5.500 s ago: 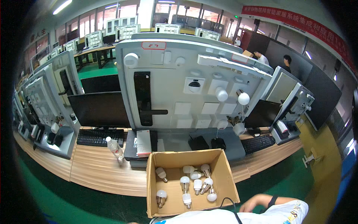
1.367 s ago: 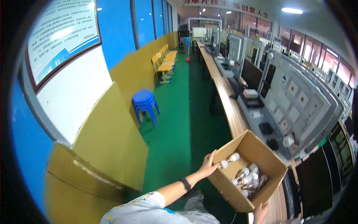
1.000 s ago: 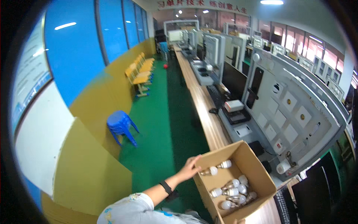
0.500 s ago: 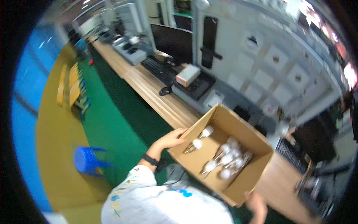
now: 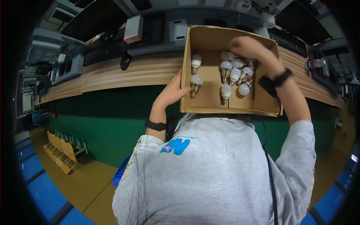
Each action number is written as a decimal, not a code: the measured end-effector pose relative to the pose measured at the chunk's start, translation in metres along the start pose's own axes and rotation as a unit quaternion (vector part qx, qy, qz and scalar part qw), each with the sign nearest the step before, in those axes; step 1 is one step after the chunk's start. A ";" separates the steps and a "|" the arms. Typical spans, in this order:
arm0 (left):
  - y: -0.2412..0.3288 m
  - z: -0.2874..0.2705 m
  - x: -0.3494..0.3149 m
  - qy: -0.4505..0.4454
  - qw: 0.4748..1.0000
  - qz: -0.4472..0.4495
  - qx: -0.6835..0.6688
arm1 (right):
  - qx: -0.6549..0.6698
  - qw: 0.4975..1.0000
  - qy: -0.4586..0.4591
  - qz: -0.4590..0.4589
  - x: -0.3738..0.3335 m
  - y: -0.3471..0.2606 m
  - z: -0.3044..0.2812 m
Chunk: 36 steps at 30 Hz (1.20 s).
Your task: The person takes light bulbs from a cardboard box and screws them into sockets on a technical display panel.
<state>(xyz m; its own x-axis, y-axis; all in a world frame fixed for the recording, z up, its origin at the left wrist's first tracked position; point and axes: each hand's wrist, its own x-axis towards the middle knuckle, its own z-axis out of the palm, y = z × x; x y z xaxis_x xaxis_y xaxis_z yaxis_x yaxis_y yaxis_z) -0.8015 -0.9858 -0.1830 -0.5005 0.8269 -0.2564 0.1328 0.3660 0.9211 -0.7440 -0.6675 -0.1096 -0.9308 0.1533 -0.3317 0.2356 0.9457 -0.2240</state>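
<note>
An open cardboard box (image 5: 208,39) rests against my front at the desk's near edge. My left hand (image 5: 171,91) grips its left wall, with the thumb over the rim. Two white-domed light bulbs lie apart on the left of the box floor: an upper bulb (image 5: 196,63) and a lower bulb (image 5: 196,85). Several more bulbs (image 5: 235,75) are clustered on the right side. My right hand (image 5: 247,47) reaches into the box over the far end of that cluster. Its fingers are blurred and partly turned away, so what they hold, if anything, cannot be made out.
A wooden desk (image 5: 123,75) runs along both sides of the box. On it are a black mouse (image 5: 125,61), keyboards (image 5: 103,52), a small white-and-orange carton (image 5: 134,29) and dark monitors (image 5: 99,18). Wooden chairs (image 5: 62,150) and a blue stool (image 5: 122,172) stand lower left.
My view has turned to face the desk, and the box now sits level before me. My right hand has left the box's near right corner and reached inside; my left still holds the left wall.
</note>
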 end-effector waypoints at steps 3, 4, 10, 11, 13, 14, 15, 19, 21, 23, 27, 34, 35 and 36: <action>-0.001 0.000 -0.002 -0.002 1.000 0.027 -0.003 | -0.080 0.987 -0.133 -0.039 0.047 0.003 0.088; 0.004 0.002 0.000 0.004 1.000 0.027 -0.004 | -0.114 0.980 -0.137 -0.086 0.058 0.018 0.123; -0.007 0.007 0.003 0.046 0.998 0.027 -0.044 | -0.268 0.943 -0.139 -0.140 0.062 0.040 0.184; -0.007 0.007 -0.001 0.058 0.997 0.026 -0.050 | -0.280 0.936 -0.170 -0.132 0.059 0.034 0.168; 0.000 0.001 0.000 0.042 0.999 0.003 -0.020 | -0.232 0.959 -0.122 -0.104 0.049 0.037 0.141; -0.001 -0.001 -0.001 0.058 0.998 0.013 -0.026 | -0.160 0.976 -0.104 -0.101 0.040 0.029 0.111; -0.002 -0.001 0.000 0.053 0.998 0.038 -0.005 | -0.064 0.991 -0.086 -0.084 0.032 0.030 0.086; -0.016 0.001 0.002 0.047 0.997 0.055 0.036 | 0.209 0.974 0.082 -0.031 0.009 0.025 -0.023; -0.017 -0.001 0.002 0.052 0.996 0.067 0.041 | 0.287 0.935 0.204 0.037 0.003 0.028 -0.074; -0.019 -0.002 0.000 0.025 0.998 0.039 0.042 | 0.267 0.861 0.434 -0.016 -0.002 0.024 -0.123; -0.020 -0.004 0.001 0.013 0.997 0.034 0.062 | 0.194 0.848 0.483 0.098 -0.001 0.043 -0.191; -0.021 -0.009 0.006 -0.006 0.997 0.042 0.060 | -0.104 0.803 0.583 0.062 0.039 0.090 -0.195; -0.021 -0.010 0.001 -0.007 0.997 0.040 0.060 | -0.019 0.832 0.550 0.068 0.045 0.074 -0.193; -0.016 -0.013 0.002 -0.012 0.997 0.044 0.059 | -0.036 0.823 0.559 0.097 0.050 0.069 -0.192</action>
<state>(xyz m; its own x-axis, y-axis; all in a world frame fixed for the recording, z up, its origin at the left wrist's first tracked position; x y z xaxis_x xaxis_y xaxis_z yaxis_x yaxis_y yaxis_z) -0.8155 -0.9956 -0.1949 -0.4616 0.8675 -0.1854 0.2750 0.3387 0.8998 -0.8284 -0.5396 0.0342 -0.5631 0.4332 0.7037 0.4304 0.8807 -0.1978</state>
